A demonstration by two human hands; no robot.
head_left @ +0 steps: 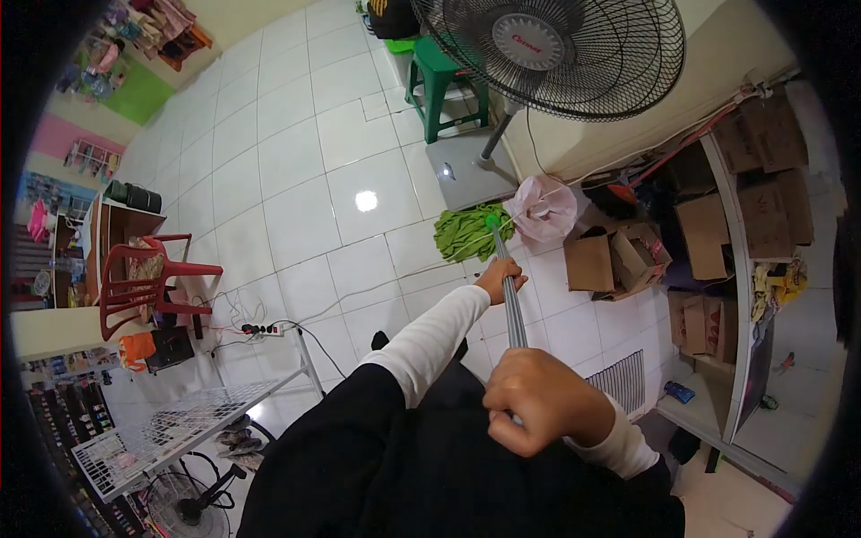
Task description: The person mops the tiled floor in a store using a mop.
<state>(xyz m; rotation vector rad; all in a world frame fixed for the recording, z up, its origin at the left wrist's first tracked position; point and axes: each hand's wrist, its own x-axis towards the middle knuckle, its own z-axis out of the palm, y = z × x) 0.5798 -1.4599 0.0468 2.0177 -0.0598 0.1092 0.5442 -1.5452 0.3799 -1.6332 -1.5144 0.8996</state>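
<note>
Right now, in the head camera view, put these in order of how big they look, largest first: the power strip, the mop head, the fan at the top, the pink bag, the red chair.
1. Fan
2. Red chair
3. Mop head and pink bag: too alike to rank
4. Power strip

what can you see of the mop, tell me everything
The mop has green, stringy, fabric-looking strands bunched on the white tiled floor, beside a pale pink bag; whether they touch is unclear. A brighter green connector joins them to a grey, metallic-looking handle, slanting up toward the person. The left hand grips it lower down, the right hand near its top.
</note>
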